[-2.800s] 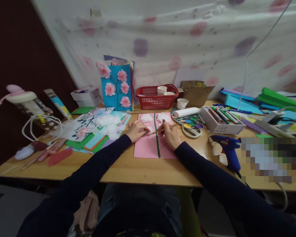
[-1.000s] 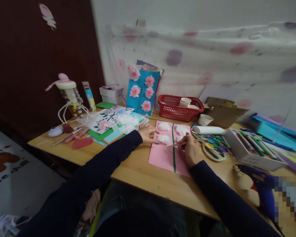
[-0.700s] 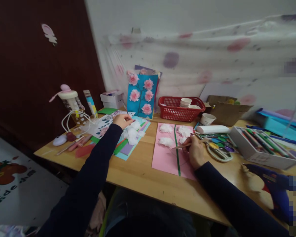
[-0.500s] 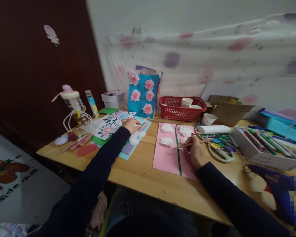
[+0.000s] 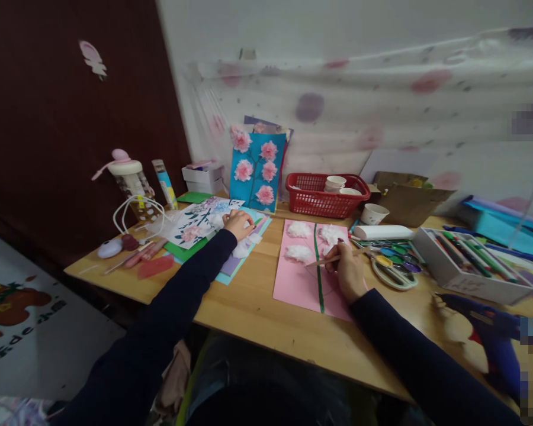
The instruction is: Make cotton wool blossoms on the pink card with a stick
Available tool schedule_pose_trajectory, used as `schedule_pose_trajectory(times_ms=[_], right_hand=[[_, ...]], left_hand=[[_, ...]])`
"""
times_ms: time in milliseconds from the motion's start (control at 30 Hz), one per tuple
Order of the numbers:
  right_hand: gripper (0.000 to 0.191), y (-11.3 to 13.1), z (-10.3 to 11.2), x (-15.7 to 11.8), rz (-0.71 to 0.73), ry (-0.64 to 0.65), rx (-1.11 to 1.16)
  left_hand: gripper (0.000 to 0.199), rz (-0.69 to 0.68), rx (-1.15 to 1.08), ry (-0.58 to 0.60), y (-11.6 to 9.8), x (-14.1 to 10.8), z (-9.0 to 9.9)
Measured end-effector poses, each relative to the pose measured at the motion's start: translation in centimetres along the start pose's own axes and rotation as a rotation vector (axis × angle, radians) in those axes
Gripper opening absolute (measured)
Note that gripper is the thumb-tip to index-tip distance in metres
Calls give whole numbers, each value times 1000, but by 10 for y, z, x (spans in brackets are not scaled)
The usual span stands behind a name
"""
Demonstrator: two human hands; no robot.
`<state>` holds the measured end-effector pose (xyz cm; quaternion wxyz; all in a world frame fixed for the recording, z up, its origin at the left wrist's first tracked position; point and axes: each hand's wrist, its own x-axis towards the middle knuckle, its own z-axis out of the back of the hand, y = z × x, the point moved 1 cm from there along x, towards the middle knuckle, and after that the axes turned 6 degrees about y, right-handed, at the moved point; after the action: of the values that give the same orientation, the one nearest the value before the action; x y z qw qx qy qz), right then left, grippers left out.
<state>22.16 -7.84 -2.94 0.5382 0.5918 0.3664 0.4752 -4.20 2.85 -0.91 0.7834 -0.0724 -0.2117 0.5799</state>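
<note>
My right hand (image 5: 349,273) is closed round a thin wooden stick (image 5: 322,261). The stick points left across a pink card (image 5: 293,290) with a painted green stem (image 5: 320,288). Fluffy white tissue flowers (image 5: 298,254) sit on both sides of the stem, the right ones partly covered by my hand. My left hand (image 5: 238,225), fingers bent and closed, is at crumpled white tissue paper (image 5: 247,244) on a pile of coloured sheets (image 5: 228,275); its fingertips are partly hidden. A printed flower sheet (image 5: 190,231) lies left of it.
Behind stand a blue card with pink flowers (image 5: 254,148), a red basket (image 5: 324,204) and a paper cup (image 5: 375,214). At right are a paint palette (image 5: 395,259), a marker box (image 5: 473,278) and a blue glue gun (image 5: 479,319). A bottle (image 5: 131,177) stands at left.
My left hand has shifted very slightly to the right at the tissue. The right hand and stick have moved a little left over the pink card.
</note>
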Motion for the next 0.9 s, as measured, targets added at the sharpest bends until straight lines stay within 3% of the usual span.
schedule_pose_trajectory(times_ms=[200, 400, 500, 733, 900], right_hand=[[40, 1, -1, -1, 24, 20, -23], [41, -4, 2, 2, 30, 32, -26], [41, -5, 2, 3, 30, 26, -2], [41, 1, -1, -1, 29, 23, 15], [41, 2, -2, 0, 32, 9, 38]], left_hand=[[10, -15, 45, 49, 3, 1, -10], [7, -5, -119, -147, 6, 6, 3], [10, -22, -244, -176, 5, 8, 8], [12, 37, -716, -36, 12, 13, 1], [21, 23, -843, 60, 0, 8, 2]])
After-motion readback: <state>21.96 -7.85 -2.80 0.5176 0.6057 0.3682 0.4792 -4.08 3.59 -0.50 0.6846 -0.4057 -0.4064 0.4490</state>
